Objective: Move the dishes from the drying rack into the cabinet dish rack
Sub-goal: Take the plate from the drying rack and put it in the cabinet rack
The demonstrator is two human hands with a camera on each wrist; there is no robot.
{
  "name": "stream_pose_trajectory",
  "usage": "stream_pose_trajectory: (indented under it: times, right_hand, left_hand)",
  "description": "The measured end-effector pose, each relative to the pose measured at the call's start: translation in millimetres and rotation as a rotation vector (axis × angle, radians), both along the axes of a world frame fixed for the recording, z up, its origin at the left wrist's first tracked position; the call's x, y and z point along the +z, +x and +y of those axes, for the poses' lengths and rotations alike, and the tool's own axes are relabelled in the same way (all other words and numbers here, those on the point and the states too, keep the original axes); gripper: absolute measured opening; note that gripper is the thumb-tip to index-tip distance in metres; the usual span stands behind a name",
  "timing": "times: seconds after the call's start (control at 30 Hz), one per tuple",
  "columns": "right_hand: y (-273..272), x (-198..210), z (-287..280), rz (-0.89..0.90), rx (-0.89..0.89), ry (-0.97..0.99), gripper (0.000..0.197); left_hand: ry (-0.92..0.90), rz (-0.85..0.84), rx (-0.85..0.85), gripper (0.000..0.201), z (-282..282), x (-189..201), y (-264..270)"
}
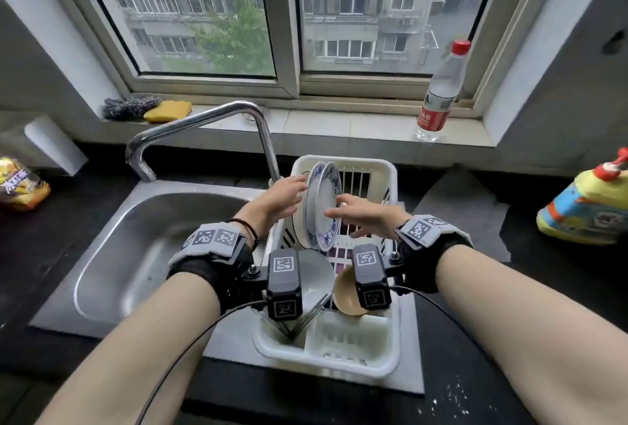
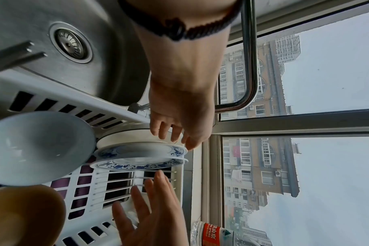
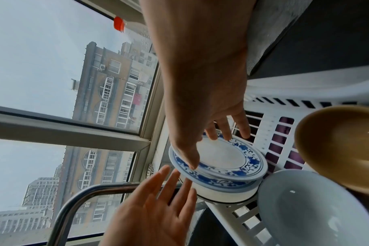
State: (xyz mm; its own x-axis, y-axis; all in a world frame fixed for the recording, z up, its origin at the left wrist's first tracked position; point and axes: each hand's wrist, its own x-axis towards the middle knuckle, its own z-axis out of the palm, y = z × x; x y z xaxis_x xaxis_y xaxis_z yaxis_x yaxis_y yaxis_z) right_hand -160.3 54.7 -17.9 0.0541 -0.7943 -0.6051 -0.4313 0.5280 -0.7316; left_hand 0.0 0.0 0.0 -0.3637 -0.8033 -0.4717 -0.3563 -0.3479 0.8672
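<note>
Head view: the white drying rack (image 1: 390, 173) stands just right of the sink (image 1: 112, 254), and this rack is the reference for all positions below. Two blue-rimmed plates (image 1: 323, 203) stand on edge in its far left part, stacked face to face, most likely so that water drains off. The left hand (image 1: 283, 198) is at their outer left side and the right hand (image 1: 360, 214) at their right face; both have straight, spread fingers, set to clamp the pair between them. A pale bowl (image 1: 314, 275) and a tan bowl (image 1: 346, 292) sit nearer the rack's front. Left wrist view: the left hand's fingertips (image 2: 187, 143) reach a white dish (image 2: 124, 138) behind the plates; the right hand stands apart from the plates, so no grip is closed. Right wrist view: the right hand's thumb and fingertips (image 3: 226, 133) lie on the nearest plate's rim, uncurled. Judgement: the plates remain in the drying rack, none has reached the cabinet, and a two-sided hold suits lifting both together without slipping.
</note>
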Motion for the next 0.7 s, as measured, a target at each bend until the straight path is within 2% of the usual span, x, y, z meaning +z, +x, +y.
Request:
stream_pose_trajectory:
  times: [0.1, 0.2, 0.37, 0.53, 0.6, 0.7]
  right_hand:
    - [8, -3, -17, -0.034, -0.039, -0.007, 0.091]
    - [20, 1, -28, -0.037, -0.095, -0.005, 0.097]
    - [37, 5, -41, 0.0, -0.197, -0.025, 0.056]
    - [43, -1, -50, 0.125, -0.32, 0.012, 0.049]
    - [46, -4, -52, 0.139, -0.312, 0.017, 0.047]
    - [47, -7, -52, 0.174, -0.32, 0.014, 0.05]
  left_hand:
    - [-0.007, 0.033, -0.037, 0.028, -13, -2, -5]
    - [-0.034, -0.007, -0.107, 0.033, -22, -4, -5]
    - [-0.038, -0.003, -0.211, 0.031, -35, -7, -2]
    - [-0.094, -0.005, -0.288, 0.034, -46, -11, 4]
    - [-0.185, -0.028, -0.215, 0.035, -51, -14, 8]
    - [-0.306, -0.14, 0.0, 0.037, -57, -26, 14]
